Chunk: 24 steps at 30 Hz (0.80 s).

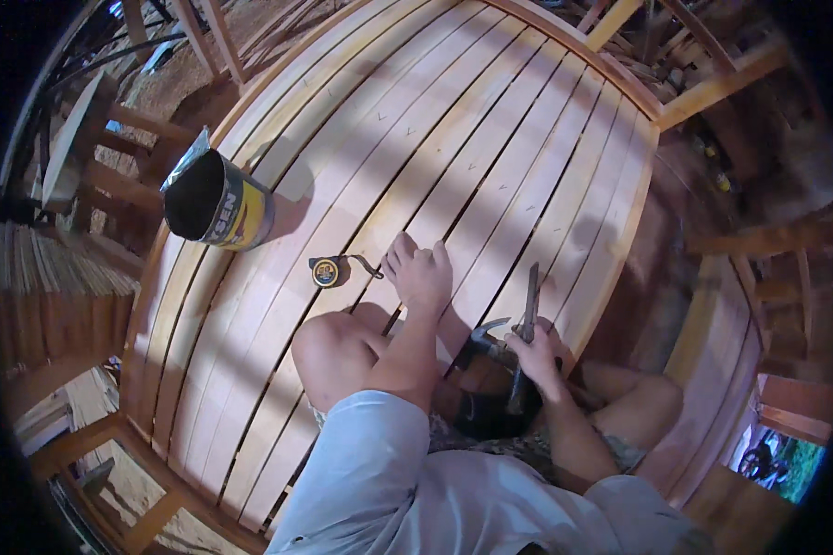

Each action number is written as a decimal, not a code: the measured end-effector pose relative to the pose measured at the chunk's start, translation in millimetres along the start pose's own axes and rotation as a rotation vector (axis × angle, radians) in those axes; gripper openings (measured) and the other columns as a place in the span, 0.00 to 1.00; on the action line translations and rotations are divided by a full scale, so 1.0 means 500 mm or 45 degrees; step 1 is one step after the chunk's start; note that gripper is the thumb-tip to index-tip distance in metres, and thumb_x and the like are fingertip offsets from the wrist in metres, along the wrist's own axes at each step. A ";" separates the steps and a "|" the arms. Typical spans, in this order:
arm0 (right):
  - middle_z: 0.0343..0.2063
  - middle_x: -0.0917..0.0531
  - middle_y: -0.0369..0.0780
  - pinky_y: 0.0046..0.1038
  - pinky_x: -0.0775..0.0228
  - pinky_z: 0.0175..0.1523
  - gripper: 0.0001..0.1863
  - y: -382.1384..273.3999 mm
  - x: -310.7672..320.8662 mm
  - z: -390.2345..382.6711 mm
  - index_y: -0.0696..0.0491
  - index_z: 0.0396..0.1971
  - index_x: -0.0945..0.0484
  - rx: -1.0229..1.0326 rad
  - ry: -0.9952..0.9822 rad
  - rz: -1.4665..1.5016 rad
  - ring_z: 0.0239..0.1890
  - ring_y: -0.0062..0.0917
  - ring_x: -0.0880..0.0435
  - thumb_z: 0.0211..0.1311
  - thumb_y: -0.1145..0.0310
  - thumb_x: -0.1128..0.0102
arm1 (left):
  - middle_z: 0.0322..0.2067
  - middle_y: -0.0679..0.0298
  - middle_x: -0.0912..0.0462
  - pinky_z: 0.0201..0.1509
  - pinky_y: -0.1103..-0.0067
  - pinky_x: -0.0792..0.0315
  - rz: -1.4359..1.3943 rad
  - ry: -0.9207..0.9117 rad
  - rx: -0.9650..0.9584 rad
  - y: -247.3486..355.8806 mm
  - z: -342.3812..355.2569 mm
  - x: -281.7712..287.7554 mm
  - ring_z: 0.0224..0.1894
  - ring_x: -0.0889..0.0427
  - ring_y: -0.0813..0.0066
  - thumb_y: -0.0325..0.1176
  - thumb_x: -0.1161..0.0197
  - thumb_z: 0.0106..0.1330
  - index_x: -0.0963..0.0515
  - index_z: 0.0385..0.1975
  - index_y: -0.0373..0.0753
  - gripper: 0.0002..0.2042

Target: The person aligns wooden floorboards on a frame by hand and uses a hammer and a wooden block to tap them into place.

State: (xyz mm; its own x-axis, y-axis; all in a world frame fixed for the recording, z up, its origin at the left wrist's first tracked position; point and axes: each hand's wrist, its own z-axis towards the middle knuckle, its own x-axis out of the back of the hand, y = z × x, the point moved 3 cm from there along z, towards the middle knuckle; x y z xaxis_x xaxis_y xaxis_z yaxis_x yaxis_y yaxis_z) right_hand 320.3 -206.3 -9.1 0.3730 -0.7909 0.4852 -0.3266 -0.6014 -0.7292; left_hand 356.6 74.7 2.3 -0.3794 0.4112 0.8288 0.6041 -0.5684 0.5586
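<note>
I sit on a slatted wooden platform (361,208). Over the boards in front of my knees, my left hand (419,275) is closed with its fingers curled together; whatever they hold, if anything, is too small to make out. My right hand (535,353) is wrapped round a claw hammer (492,339) beside my lap. Along the same hand lies a long dark flat bar (532,294), like a chisel, its narrow end pointing away from me. Just left of my left hand a round yellow and black tape measure (326,271) rests on the slats, its dark strap stretching toward the hand.
An open cut-top can (241,215), yellow and dark, stands farther left on the boards. Small pencil-like marks run across the slats. Raised edging (611,69) borders the far side. Stacked thin boards (60,296) sit beyond the left edge; timber framing (727,88) rises at far right.
</note>
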 end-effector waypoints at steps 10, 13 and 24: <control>0.38 0.17 0.45 0.31 0.26 0.48 0.27 -0.024 -0.007 0.001 0.64 0.48 0.25 -0.115 0.014 -0.016 0.40 0.31 0.17 0.55 0.59 0.31 | 0.63 0.49 0.32 0.72 0.57 0.51 -0.046 0.008 0.039 -0.006 0.008 -0.011 0.67 0.39 0.53 0.52 0.42 0.65 0.16 0.33 0.25 0.28; 0.40 0.16 0.46 0.32 0.26 0.50 0.28 -0.009 -0.013 0.009 0.64 0.50 0.25 -0.061 -0.005 0.010 0.42 0.32 0.16 0.56 0.59 0.31 | 0.62 0.49 0.32 0.71 0.56 0.51 0.031 0.174 -0.027 -0.012 0.010 -0.020 0.68 0.39 0.52 0.53 0.42 0.64 0.16 0.34 0.25 0.28; 0.35 0.16 0.45 0.31 0.25 0.46 0.23 -0.086 -0.011 -0.034 0.63 0.46 0.24 -0.044 0.046 -0.020 0.38 0.29 0.16 0.59 0.61 0.32 | 0.61 0.50 0.33 0.70 0.50 0.52 0.048 0.154 -0.034 -0.011 -0.004 -0.011 0.65 0.39 0.53 0.47 0.42 0.68 0.15 0.29 0.30 0.22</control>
State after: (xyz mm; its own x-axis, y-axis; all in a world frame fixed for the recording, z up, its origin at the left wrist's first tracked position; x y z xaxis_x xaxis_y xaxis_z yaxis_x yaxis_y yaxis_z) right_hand 317.6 -178.0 28.0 0.3471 -0.7845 0.5140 -0.3512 -0.6169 -0.7044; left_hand 353.8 74.1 -5.6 -0.4393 0.3012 0.8463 0.6012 -0.6014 0.5261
